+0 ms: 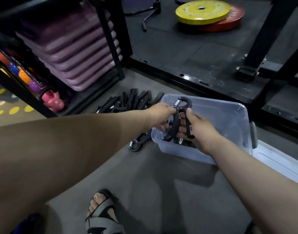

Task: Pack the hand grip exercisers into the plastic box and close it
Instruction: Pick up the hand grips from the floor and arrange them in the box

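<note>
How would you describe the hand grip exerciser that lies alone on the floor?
Find the clear plastic box on the grey floor. At its near left corner lies one black exerciser with a silver spring. Unlike the pile farther back, it lies alone and untouched.

Much in and around the box [220,125] is out of sight
The left grip [159,114], right grip [200,128] and held exerciser [174,122] cover most of the pile [180,141] inside the box. The left forearm [94,132] hides part of the row [128,102] left of it. The lid [278,163], right of it, runs off the edge.
</note>
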### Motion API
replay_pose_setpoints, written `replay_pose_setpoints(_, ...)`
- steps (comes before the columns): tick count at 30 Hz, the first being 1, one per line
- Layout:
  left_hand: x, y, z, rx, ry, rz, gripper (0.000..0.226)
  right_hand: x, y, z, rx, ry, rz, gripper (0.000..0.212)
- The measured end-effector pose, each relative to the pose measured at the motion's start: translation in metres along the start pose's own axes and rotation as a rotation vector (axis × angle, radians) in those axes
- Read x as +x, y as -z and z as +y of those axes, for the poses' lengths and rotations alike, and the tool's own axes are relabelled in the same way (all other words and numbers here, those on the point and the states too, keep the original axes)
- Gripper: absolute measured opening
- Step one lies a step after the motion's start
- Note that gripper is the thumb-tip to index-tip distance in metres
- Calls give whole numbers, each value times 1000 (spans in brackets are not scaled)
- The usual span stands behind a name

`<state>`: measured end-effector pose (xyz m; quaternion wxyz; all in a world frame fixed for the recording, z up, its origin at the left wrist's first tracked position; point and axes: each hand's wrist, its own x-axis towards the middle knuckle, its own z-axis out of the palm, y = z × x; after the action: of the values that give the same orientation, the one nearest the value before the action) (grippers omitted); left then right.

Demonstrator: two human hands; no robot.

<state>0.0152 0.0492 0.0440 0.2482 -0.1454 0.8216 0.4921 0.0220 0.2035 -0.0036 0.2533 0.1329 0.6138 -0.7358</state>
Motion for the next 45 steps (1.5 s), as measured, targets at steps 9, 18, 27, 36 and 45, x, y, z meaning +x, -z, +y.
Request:
replay_pose_setpoints(9, 20, 0, -6, -35, -157, 110, 31, 7, 10, -11, -242, -19, 37, 36)
replay_pose_setpoints(18, 36, 6, -29, 678, -256, 236, 53, 43, 60, 2, -630, -66, 230, 21)
replay_pose_setpoints(27, 39, 12, -45, 762, -260, 132, 60, 73, 90, 36, -598, -217, 458, 27)
replay_pose_setpoints(36, 62, 14, -43, 859, -391, 170, 62, 88, 77, 33, -443, -283, 331, 21)
replay_pose_setpoints(45, 76, 15, -58, 984, -399, 102, 72, 94, 84, 50, -1101, -263, 412, 18)
